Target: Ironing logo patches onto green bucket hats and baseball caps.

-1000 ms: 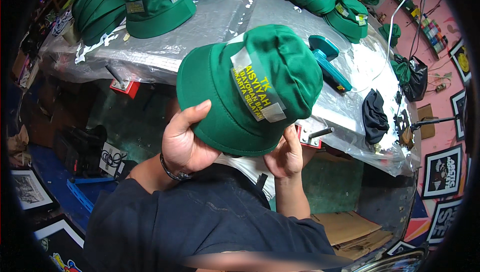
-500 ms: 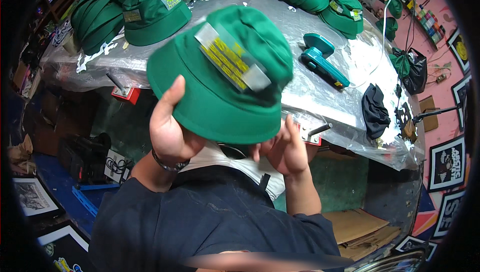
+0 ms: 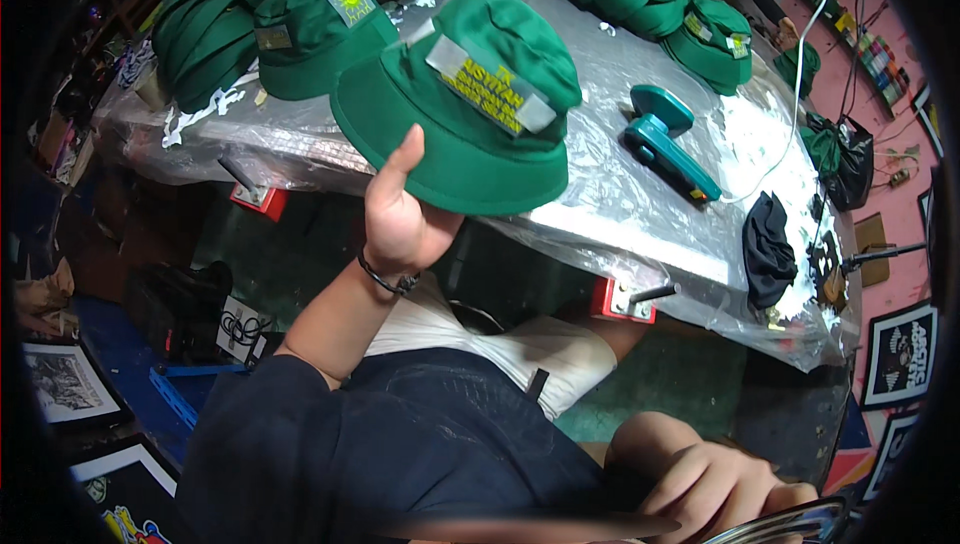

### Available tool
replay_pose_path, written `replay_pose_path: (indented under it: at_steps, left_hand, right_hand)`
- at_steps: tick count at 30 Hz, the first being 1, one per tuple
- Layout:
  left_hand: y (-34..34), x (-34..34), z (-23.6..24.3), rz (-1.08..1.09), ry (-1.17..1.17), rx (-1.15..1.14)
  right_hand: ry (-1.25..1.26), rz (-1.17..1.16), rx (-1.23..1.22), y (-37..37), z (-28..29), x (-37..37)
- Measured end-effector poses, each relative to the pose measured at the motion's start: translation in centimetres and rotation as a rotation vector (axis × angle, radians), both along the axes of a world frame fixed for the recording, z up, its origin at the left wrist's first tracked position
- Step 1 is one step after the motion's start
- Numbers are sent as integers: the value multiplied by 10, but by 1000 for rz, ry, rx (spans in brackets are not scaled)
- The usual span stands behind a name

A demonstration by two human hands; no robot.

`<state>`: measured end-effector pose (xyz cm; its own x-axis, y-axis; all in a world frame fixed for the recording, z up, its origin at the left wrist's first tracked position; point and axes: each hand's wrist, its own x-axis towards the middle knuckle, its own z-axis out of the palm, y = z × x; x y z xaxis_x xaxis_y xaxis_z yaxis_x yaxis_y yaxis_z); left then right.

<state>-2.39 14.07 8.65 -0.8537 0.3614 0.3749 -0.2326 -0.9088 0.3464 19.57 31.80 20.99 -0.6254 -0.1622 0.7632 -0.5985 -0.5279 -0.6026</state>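
The left grip (image 3: 405, 222) holds the green hat (image 3: 465, 129) by its brim (image 3: 490, 189), near the table (image 3: 600, 189), probably so the lettering (image 3: 482, 96) is uncovered. The right grip (image 3: 715, 489) curls low; whether it holds something, I cannot tell. A teal device (image 3: 672, 156) lies apart.

Of the person's hands there are two: left hand (image 3: 405, 224) and right hand (image 3: 712, 489). Held hat (image 3: 450, 164): one. I count one bracelet (image 3: 402, 285), one teal tool (image 3: 677, 161), one black cloth (image 3: 769, 254), one black bag (image 3: 850, 169) and two red brackets (image 3: 257, 204). Other hats (image 3: 205, 49) overlap too much for exact count.
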Motion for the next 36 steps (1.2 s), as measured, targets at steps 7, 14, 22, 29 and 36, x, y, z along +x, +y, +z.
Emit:
replay_pose_path:
  at_steps: [7,14,22,29,36]
  left_hand:
    - [-7,2,-2,17,28,-34]
    - [-11,3,-9,-9,21,-27]
    - [-6,8,-6,-54,14,-36]
    - [-4,1,-7,-131,35,8]
    - [-4,-2,-11,-172,33,49]
  right_hand:
    - [265,217,-24,0,-2,-36]
    - [406,382,-34,7,-7,-47]
    - [115,-467,-300,-14,-34,5]
    - [-82,-224,-233,-10,-33,17]
    - [-247,107,-199,-3,-32,4]
